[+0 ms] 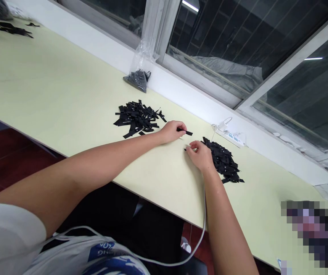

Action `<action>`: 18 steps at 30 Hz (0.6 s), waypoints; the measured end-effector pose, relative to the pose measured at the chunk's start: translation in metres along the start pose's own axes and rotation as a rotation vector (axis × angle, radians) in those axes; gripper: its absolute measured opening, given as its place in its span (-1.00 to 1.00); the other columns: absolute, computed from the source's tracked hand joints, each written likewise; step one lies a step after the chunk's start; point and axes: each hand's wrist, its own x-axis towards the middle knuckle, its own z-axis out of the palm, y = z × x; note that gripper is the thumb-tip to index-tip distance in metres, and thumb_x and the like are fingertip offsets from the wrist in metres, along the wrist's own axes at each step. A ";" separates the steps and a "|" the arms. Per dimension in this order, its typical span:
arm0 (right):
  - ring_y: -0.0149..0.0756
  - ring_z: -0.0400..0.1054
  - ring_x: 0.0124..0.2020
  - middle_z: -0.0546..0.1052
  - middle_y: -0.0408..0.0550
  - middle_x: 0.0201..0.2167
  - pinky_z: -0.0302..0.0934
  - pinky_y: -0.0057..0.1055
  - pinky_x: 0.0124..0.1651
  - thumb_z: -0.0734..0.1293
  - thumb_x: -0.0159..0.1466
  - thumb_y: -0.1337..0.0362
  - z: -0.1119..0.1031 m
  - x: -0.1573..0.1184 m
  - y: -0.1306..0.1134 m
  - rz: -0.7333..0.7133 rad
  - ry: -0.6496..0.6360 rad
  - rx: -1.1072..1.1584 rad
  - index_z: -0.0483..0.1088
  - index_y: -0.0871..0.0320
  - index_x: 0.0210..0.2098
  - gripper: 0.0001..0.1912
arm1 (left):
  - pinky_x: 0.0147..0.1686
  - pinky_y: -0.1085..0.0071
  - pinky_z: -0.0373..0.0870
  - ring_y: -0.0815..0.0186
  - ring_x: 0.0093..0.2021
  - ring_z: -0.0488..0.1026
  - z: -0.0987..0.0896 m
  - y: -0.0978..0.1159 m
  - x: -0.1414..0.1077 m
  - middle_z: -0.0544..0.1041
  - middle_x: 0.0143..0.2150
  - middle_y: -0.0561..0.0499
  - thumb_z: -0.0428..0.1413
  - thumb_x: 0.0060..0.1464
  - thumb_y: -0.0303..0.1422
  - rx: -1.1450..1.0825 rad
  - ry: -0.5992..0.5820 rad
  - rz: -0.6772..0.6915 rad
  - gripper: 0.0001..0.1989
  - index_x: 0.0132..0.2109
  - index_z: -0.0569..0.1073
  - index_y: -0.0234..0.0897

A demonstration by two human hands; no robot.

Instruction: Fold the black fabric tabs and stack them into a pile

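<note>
Between piles, left grip pinching black strip

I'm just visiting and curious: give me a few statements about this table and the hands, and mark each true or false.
1. The left hand pinches a black strip. True.
2. The right hand rests beside a pile of black pieces. True.
3. The bag by the window is lying flat at the table's near edge. False: it leans up against the window sill at the far edge.
4. There is only one black pile on the table. False: a second heap lies left of the left hand.
</note>
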 end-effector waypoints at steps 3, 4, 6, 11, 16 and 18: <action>-0.28 0.39 -0.36 0.57 -0.08 -0.31 0.20 -0.35 -0.18 0.32 0.20 0.22 0.001 -0.001 0.000 -0.074 -0.106 -0.073 0.50 0.10 -0.28 -0.85 | -0.17 0.36 0.39 0.35 -0.26 0.46 -0.001 -0.001 0.001 0.58 -0.25 -0.04 0.16 0.05 -0.46 -0.007 0.011 -0.011 -0.92 -0.27 0.53 -0.34; -0.29 0.39 -0.36 0.57 -0.09 -0.32 0.20 -0.36 -0.17 0.31 0.21 0.23 0.001 -0.001 0.000 -0.084 -0.117 -0.071 0.51 0.09 -0.28 -0.85 | -0.17 0.36 0.39 0.35 -0.26 0.46 -0.001 -0.001 0.000 0.58 -0.25 -0.04 0.15 0.06 -0.46 -0.002 0.002 -0.010 -0.92 -0.27 0.53 -0.33; -0.31 0.38 -0.38 0.57 -0.11 -0.34 0.20 -0.38 -0.19 0.30 0.22 0.25 0.001 -0.001 0.000 -0.082 -0.128 -0.052 0.52 0.09 -0.31 -0.85 | -0.18 0.36 0.39 0.35 -0.26 0.47 0.000 -0.001 -0.001 0.58 -0.26 -0.03 0.15 0.06 -0.46 0.014 -0.021 -0.006 -0.92 -0.26 0.53 -0.32; -0.33 0.35 -0.44 0.57 -0.12 -0.37 0.21 -0.40 -0.24 0.30 0.22 0.23 -0.005 -0.001 -0.001 -0.036 -0.107 0.012 0.52 0.09 -0.36 -0.84 | -0.16 0.33 0.40 0.34 -0.27 0.46 0.001 -0.001 -0.002 0.58 -0.28 -0.02 0.14 0.07 -0.46 0.033 -0.029 -0.001 -0.91 -0.26 0.54 -0.32; -0.31 0.37 -0.43 0.57 -0.13 -0.39 0.21 -0.39 -0.24 0.32 0.20 0.24 -0.004 0.000 0.002 -0.026 -0.121 -0.007 0.53 0.09 -0.36 -0.86 | -0.16 0.33 0.40 0.34 -0.26 0.46 0.001 -0.002 -0.002 0.57 -0.27 -0.03 0.15 0.07 -0.45 0.032 -0.026 0.002 -0.91 -0.26 0.54 -0.32; -0.30 0.38 -0.42 0.56 -0.13 -0.40 0.20 -0.39 -0.24 0.32 0.20 0.26 -0.002 0.000 0.003 -0.024 -0.125 -0.026 0.52 0.10 -0.37 -0.87 | -0.16 0.34 0.40 0.34 -0.25 0.46 0.001 -0.002 -0.003 0.57 -0.26 -0.03 0.15 0.06 -0.46 0.035 -0.033 0.003 -0.91 -0.26 0.54 -0.32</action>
